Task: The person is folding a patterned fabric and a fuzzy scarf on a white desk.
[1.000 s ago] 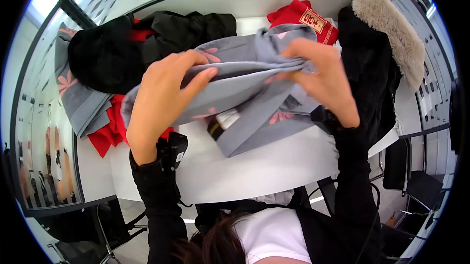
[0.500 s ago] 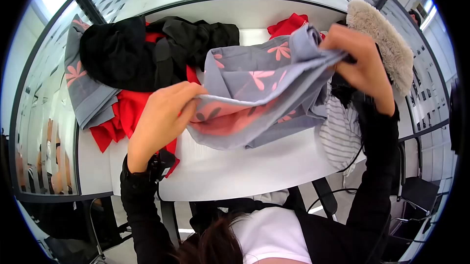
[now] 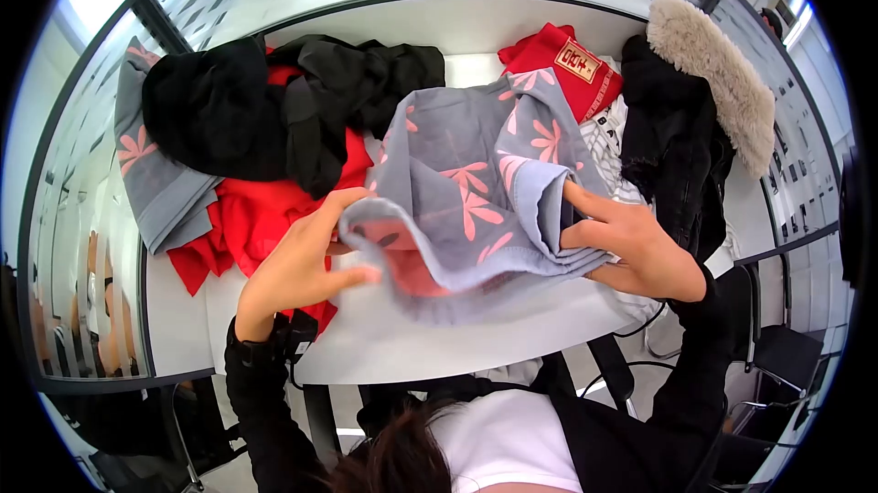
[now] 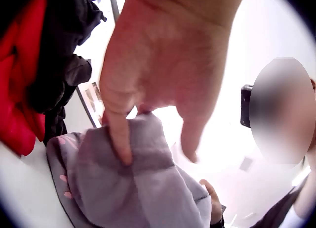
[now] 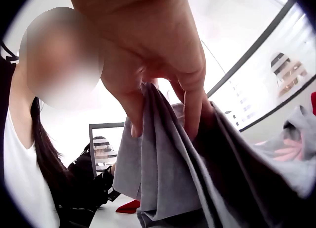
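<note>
At the centre of the frame, the left hand (image 3: 297, 264) pinches the grey flowered cloth (image 3: 466, 191) by its left edge, while the right hand (image 3: 631, 246) grips its bunched right edge above the white table (image 3: 457, 333).

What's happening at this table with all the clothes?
A person is handling a grey flowered garment over a white table. The left hand pinches its near left edge, and the right hand grips its bunched right side. Around it lie black clothes, a red garment and a black fur-trimmed coat.
</note>
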Motion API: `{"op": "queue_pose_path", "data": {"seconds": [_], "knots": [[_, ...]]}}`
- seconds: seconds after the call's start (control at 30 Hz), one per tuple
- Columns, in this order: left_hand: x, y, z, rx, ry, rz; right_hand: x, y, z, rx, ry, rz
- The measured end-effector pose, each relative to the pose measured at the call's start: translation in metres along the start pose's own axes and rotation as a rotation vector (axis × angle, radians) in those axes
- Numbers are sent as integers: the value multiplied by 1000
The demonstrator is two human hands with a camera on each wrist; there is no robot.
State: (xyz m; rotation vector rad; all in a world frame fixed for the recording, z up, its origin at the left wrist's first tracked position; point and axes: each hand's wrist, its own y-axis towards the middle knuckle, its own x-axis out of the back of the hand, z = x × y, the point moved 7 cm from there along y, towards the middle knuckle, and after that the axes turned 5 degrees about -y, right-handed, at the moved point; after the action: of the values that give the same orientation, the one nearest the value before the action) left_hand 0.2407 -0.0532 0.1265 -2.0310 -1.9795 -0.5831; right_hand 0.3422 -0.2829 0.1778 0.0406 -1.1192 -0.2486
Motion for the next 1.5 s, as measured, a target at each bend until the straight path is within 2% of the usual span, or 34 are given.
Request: {"op": "queue_pose_path", "data": {"seconds": [0.03,0.13,0.2,0.23,0.33,0.37,0.47,0.5,0.53,0.6,0.73,0.83,0.93,0.97,1.0,1.1,1.13,1.2,1.27,1.3,1.33,1.37,1.4,1.43,1.47,1.5], "knots": [[-2,-1,1,-87,-145,2,-4,-2,-6,-23,50,13],[2,0,2,-126,-125,-85,-18,-7,-18,-24,157,-30],[8,3,-9,-131,260,-182,-24,-8,-18,16,182,-22],[11,5,-9,-79,226,-261,-27,-7,-17,41,180,14],[11,11,-12,-333,230,-249,-39,-1,-11,180,279,100],[12,13,-14,-317,242,-272,-45,0,-9,220,291,146],[7,27,-22,-396,238,-156,-65,-2,-4,299,311,302],[3,30,-27,-336,251,-66,-72,-2,-2,291,352,384],[-3,34,-34,-395,259,10,-77,-1,0,283,392,466],[-18,45,-44,-513,272,165,-76,7,16,429,308,499],[-55,59,-39,-504,150,554,-82,12,37,677,301,448],[-77,56,-40,-544,144,761,-91,7,40,663,363,572],[-93,53,-40,-514,190,894,-95,2,42,645,373,693],[-94,53,-41,-516,214,885,-96,1,43,649,375,717],[-93,53,-42,-521,196,863,-96,0,43,653,376,742],[-81,60,-46,-582,156,762,-71,3,42,738,436,494],[-66,63,-48,-593,132,659,-61,4,33,666,402,458],[-14,69,-46,-509,284,417,-18,8,11,525,323,379],[38,73,-44,-404,386,182,38,20,-19,165,130,208],[64,69,-47,-431,452,-32,69,32,-25,44,-193,67],[87,68,-46,-370,356,-213,94,40,-37,27,-200,-102],[109,72,-40,-155,278,-265,121,49,-69,-14,-327,-193],[125,73,-54,-89,390,-420,143,54,-94,-55,-456,-282],[140,79,-66,-172,374,-446,159,71,-72,-42,-552,-295],[159,85,-80,-244,543,-518,181,89,-43,-25,-650,-314],[202,95,-82,-197,503,-581,204,97,-39,0,-631,-362]]}}
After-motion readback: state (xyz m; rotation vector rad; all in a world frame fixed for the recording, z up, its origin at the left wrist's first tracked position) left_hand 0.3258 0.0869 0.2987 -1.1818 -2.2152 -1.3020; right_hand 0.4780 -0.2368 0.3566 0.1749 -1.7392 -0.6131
